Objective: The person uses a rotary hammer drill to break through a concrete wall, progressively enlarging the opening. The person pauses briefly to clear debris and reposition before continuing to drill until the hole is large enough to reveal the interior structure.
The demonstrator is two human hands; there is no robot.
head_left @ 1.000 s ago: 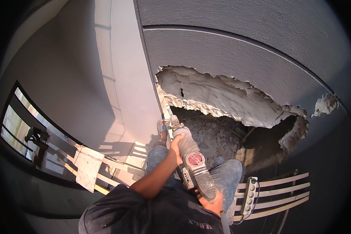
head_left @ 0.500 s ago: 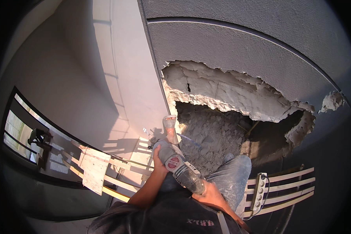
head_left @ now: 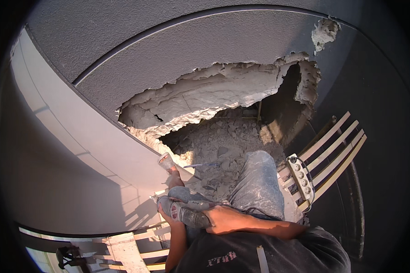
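A dusty grey demolition hammer with a round red label lies across my lap, its front end pointing left. My left hand is wrapped round the front of its body. Behind, my right hand closes on the rear handle, which is mostly hidden by the fingers. Ahead, a jagged hole has been broken through the dark grey rendered wall, baring pale, rough material. Grey rubble fills its bottom. The tool is apart from the broken edge.
My sandalled foot rests against the light side wall. Wooden slats at right carry a white power strip with a dark cord. A stained board lies on slats at lower left. A smaller broken patch marks the wall at upper right.
My view has turned, so the hole and wall now sit further left and tilted. The demolition hammer has swung to lie more level, still in both hands.
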